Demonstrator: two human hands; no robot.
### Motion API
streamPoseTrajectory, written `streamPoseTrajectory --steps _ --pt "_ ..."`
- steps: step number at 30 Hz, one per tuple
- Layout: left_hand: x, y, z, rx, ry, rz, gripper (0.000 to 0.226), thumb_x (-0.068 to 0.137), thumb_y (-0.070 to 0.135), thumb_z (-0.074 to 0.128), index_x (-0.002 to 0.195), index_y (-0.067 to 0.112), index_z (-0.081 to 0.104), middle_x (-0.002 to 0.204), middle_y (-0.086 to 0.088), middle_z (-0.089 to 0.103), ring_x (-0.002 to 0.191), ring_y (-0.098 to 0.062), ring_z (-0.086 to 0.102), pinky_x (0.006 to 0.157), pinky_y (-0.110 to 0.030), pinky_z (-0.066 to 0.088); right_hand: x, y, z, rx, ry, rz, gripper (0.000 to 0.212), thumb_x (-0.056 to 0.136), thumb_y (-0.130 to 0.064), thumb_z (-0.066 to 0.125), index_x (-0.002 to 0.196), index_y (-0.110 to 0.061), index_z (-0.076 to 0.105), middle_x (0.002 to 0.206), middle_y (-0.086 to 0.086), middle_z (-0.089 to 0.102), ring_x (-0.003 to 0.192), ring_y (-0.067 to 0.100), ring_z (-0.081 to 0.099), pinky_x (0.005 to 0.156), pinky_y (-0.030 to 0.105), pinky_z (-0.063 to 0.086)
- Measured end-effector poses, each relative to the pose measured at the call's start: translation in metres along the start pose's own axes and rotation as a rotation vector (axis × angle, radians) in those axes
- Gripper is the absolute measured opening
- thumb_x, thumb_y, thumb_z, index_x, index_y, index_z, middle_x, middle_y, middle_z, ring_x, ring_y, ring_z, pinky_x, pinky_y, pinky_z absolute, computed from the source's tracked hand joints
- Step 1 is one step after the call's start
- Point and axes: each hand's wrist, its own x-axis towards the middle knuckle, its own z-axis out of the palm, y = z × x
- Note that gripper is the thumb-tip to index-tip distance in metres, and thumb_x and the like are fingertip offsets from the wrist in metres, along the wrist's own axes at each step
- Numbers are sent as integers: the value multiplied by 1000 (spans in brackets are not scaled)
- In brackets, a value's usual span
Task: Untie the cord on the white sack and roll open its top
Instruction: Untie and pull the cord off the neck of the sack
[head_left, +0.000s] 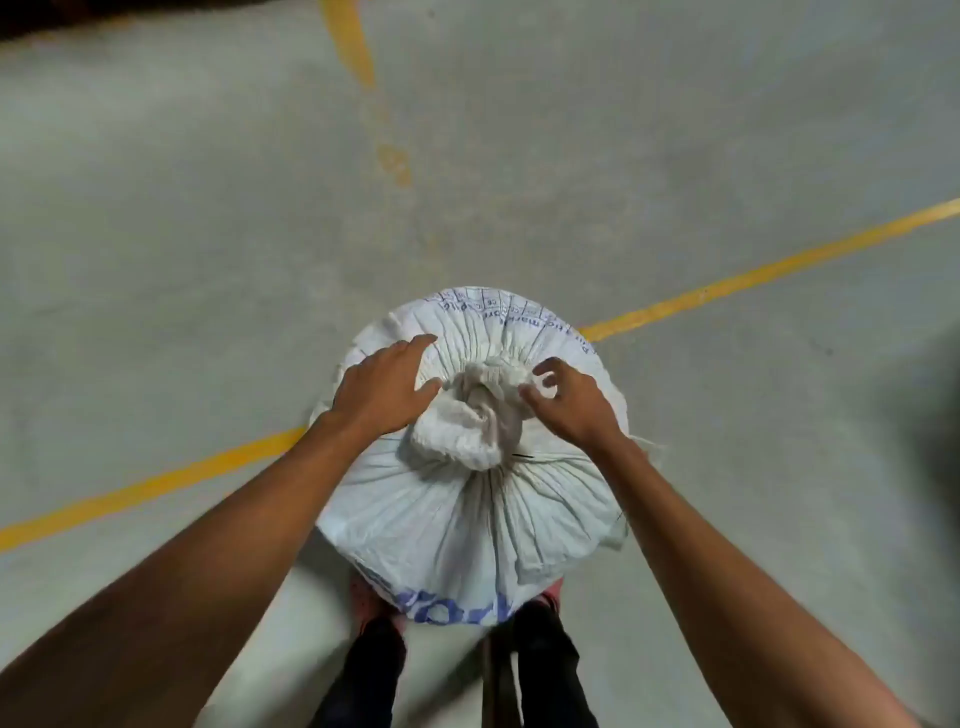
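Note:
A full white woven sack (467, 514) with blue print stands upright on the floor right in front of me. Its top is gathered into a bunched neck (475, 415) at the middle, with pleats radiating outward. The cord itself is hard to make out; a thin dark strand shows just below the neck. My left hand (387, 387) lies flat on the sack left of the neck, fingers spread, thumb touching the bunch. My right hand (563, 397) is at the neck's right side, thumb and fingers curled and pinching a bit of the fabric there.
The sack stands on a grey concrete floor (208, 234) crossed by a yellow painted line (753, 273) running from lower left to upper right, and a faded yellow stripe (353, 47) further off. My legs in dark trousers (374, 670) are just behind the sack.

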Motion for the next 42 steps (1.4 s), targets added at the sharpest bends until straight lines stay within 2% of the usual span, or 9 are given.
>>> streamPoseTrajectory --steps 7,11,14,20,25,29,31,36,42 --pt "17 2 75 -112 -67 49 76 97 66 56 161 34 30 162 3 45 145 -26 47 109 -48 48 5 46 75 261 96 -2 54 86 -43 67 131 -16 54 127 11 63 122 31 57 98 44 49" --pt "18 17 95 -117 -107 94 109 78 83 65 164 42 12 168 6 34 148 -23 42 111 -50 46 11 53 100 386 122 -57 47 86 -34 70 127 -16 56 125 7 56 117 17 52 97 47 55" --pt "23 18 106 -30 -127 130 128 62 87 72 163 48 4 170 5 28 149 -27 42 108 -57 49 22 56 105 434 152 -105 41 88 -24 70 125 -13 56 121 6 55 112 23 57 93 53 57" --pt "50 -6 103 -48 54 134 75 87 53 73 154 42 39 133 4 67 119 -27 65 93 -47 54 22 64 102 564 267 -116 55 95 -7 66 146 -16 50 147 2 52 124 24 62 90 26 59" --pt "63 -13 109 148 219 231 70 80 45 85 138 25 53 123 -6 60 111 -29 57 91 -46 43 -4 76 124 387 453 -155 45 91 -13 73 132 -18 55 129 3 56 115 24 57 94 49 53" --pt "56 -8 126 145 369 322 26 85 21 83 98 15 61 80 -4 69 67 -31 65 64 -38 46 -1 79 127 40 557 -202 37 91 -17 78 123 -16 58 126 17 56 113 33 53 90 44 42" --pt "50 -10 139 106 356 344 15 86 8 77 88 15 63 67 -3 67 55 -31 62 54 -34 44 8 78 124 -18 495 -340 22 90 -8 74 110 -8 66 113 17 60 97 36 57 78 45 49" --pt "53 -30 159 28 222 512 13 86 6 73 90 14 64 78 -2 66 68 -28 61 58 -38 48 34 85 128 0 73 -455 15 92 -3 73 105 -10 77 101 7 69 89 30 67 71 47 57" --pt "69 -63 188 50 131 671 25 87 24 84 110 15 78 109 -1 73 103 -25 64 85 -42 49 48 98 135 12 7 -457 13 92 -12 79 104 -11 81 103 3 73 92 23 71 77 40 59"
